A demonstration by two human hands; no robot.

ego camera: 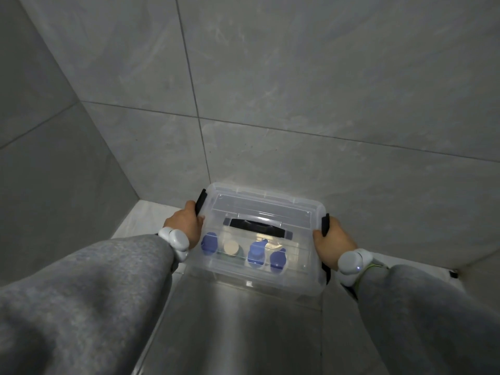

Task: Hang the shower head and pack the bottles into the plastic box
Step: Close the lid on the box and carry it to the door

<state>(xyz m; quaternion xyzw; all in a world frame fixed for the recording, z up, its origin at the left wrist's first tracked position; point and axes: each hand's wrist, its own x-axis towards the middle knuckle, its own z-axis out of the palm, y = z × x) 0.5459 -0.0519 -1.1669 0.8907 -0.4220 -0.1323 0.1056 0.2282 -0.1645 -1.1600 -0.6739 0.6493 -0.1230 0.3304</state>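
A clear plastic box [263, 204] with its lid on and a black carry handle [257, 226] on top sits near the tiled corner. Through the lid I see several bottles: blue caps [256, 254] and one beige cap [230, 247]. My left hand [186, 223] grips the black side latch [200, 201] on the box's left end. My right hand [334, 242] grips the black latch [325, 224] on the right end. Both wrists wear white bands. The shower head is not in view.
Grey tiled walls [297, 90] meet in a corner at the left. A pale ledge or floor strip [140, 215] runs under the box. A small dark object [454, 273] lies at the right by the wall's base.
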